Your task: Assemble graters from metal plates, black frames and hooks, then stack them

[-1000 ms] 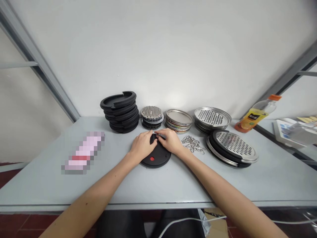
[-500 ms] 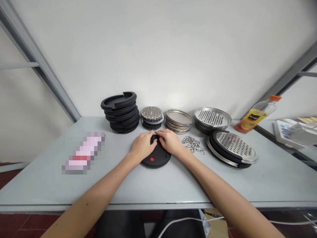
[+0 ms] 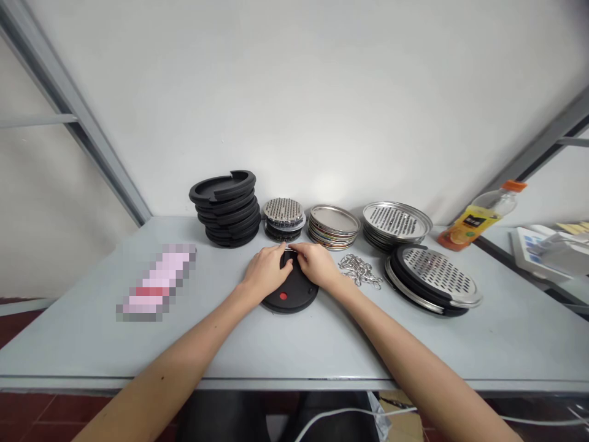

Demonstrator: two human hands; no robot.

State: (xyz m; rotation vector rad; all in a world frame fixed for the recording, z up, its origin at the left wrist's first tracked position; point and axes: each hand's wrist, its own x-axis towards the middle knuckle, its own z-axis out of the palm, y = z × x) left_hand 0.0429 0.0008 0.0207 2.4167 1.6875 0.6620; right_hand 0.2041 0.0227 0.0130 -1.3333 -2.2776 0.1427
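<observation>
Your left hand [image 3: 265,270] and right hand [image 3: 315,264] meet at the centre of the frame, fingers curled over the far edge of a black round disc [image 3: 294,298], which lies flat on the grey table [image 3: 322,350]. Its red dot [image 3: 283,296] shows just below your left hand. A thin bright sliver glints between your fingertips [image 3: 289,247], but it is too small to identify, and you can't tell whether either hand is gripping or only resting.

Behind your hands, from left to right, stand a stack of black notched rings [image 3: 225,209], a small stack of perforated metal discs [image 3: 283,218], a stack of shallow metal lids [image 3: 334,227] and a stack of perforated steel trays [image 3: 396,224]. A loose steel chain [image 3: 359,271] lies just beside your right hand. Further right sits a black-rimmed perforated steel tray [image 3: 432,279], with a juice bottle [image 3: 476,218] behind it. A pixelated pink object [image 3: 156,282] lies on the left.
</observation>
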